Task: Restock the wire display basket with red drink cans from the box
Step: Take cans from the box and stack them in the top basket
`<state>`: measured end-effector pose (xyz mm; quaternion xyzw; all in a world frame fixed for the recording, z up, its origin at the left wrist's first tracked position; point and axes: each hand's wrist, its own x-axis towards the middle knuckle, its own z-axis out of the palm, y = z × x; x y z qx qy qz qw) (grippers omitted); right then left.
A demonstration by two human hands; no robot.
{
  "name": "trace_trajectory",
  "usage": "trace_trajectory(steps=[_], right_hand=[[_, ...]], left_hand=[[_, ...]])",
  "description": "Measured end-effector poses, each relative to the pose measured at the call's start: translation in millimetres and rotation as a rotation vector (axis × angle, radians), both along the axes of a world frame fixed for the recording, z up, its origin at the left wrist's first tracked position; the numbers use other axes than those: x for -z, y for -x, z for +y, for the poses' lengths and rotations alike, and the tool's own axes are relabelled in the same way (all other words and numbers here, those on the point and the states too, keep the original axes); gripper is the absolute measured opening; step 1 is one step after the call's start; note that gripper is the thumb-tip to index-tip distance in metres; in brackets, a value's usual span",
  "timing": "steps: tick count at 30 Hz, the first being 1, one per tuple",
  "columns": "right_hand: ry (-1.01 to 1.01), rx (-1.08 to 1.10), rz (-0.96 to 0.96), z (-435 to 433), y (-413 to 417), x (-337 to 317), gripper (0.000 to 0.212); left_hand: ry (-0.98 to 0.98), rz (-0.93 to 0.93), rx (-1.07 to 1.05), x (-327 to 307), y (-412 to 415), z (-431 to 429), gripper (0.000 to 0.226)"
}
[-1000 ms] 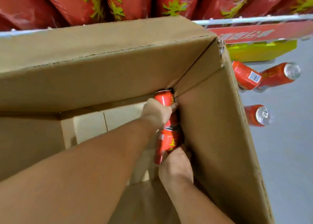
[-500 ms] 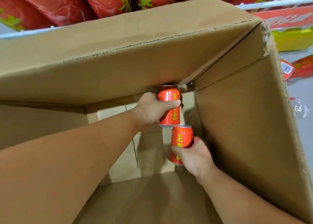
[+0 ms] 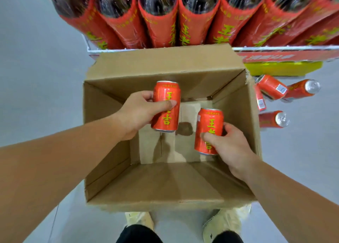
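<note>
Yellow characters run down the red left-hand can (image 3: 166, 106): 王 at the top and 吉 at the bottom, with the middle one hidden under the thumb of the left hand (image 3: 139, 112). The right-hand can (image 3: 209, 130) shows 王, then part of 老; the lowest character is partly covered by the right hand (image 3: 229, 147). A thin line of yellow print near each can's top is too small to read. Red bottle sleeves (image 3: 224, 31) in the wire basket (image 3: 275, 48) carry yellow 王 and 老, cut off by the rim. Pale lettering on the red strip (image 3: 286, 56) is blurred. White barcode panels on the floor cans (image 3: 271, 86) are illegible.
</note>
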<state>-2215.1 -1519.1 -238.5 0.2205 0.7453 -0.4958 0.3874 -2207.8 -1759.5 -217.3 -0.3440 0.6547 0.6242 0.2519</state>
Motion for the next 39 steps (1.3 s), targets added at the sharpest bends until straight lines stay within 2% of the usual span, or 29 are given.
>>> trace_trajectory(steps=[4,8,9,11,13,16,21,27,31,33,39], right_hand=[[0.02,-0.07,0.071,-1.7,9.1,-75.8,0.027],[0.052,-0.08,0.141,-7.6,23.4,-171.8,0.034],[0.064,-0.085,0.166,-9.3,26.4,-197.8,0.034],[0.081,-0.089,0.217,-12.0,30.9,-250.8,0.031],[0.092,-0.076,0.269,-15.4,35.9,-301.7,0.031],[0.103,-0.05,0.344,-20.5,40.7,-379.5,0.037],[0.127,-0.001,0.489,-13.7,40.7,-508.1,0.033],[0.055,0.08,0.682,-14.0,45.5,-638.0,0.042],[0.074,0.114,0.809,-18.3,52.1,-714.7,0.039],[0.088,0.116,0.857,-21.2,56.6,-752.1,0.049],[0.118,0.136,0.981,-17.3,83.1,-840.4,0.028]], left_hand=[[-0.014,0.042,-0.04,-72.4,-6.9,-4.9,0.048],[-0.015,0.078,-0.022,-161.3,-8.0,-11.6,0.066],[-0.013,0.089,-0.015,-186.4,-6.8,-14.1,0.065],[-0.013,0.132,0.003,-238.8,-3.7,-18.0,0.047],[0.01,0.184,0.022,-291.2,1.0,-22.1,0.035],[0.051,0.276,0.056,-373.0,8.0,-29.1,0.035],[0.083,0.428,0.129,-507.3,26.4,-38.5,0.059],[0.094,0.653,0.203,-654.7,50.7,-37.0,0.052],[0.131,0.784,0.239,-737.2,58.3,-34.7,0.041],[0.157,0.837,0.24,-774.9,61.7,-35.4,0.042],[0.195,0.97,0.206,-862.4,81.6,-30.3,0.035]])
